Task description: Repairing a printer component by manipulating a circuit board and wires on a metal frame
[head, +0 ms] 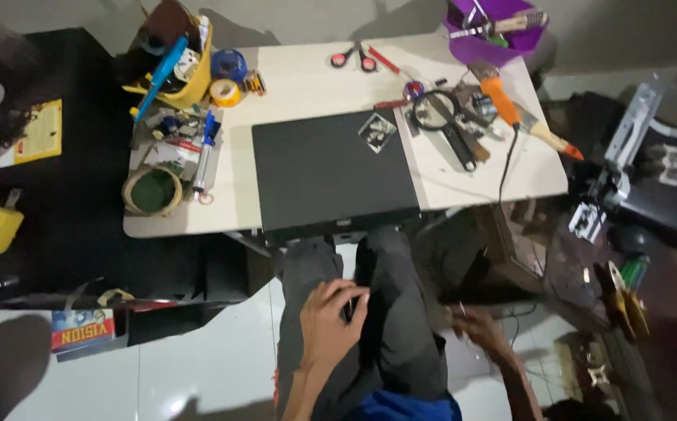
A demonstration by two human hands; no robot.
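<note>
My left hand (330, 321) rests on my lap, fingers curled over the dark trousers (389, 312) between my thighs; whether it grips a small dark item there is unclear. Beside my right leg, my right hand (480, 326) hangs low near the floor, blurred, fingers loosely bent, with nothing clearly in it. A shut black laptop (330, 168) with a small sticker lies on the white desk (307, 86) in front of my knees. Neither hand touches the desk.
A yellow tool holder (178, 66), tape rolls (225, 92) and a green-lined round frame (152, 191) crowd the desk's left. Scissors (354, 56), a magnifying glass (435, 109), a paintbrush (545, 134) and a purple bin (494, 35) lie right. Dark clutter fills the floor at right.
</note>
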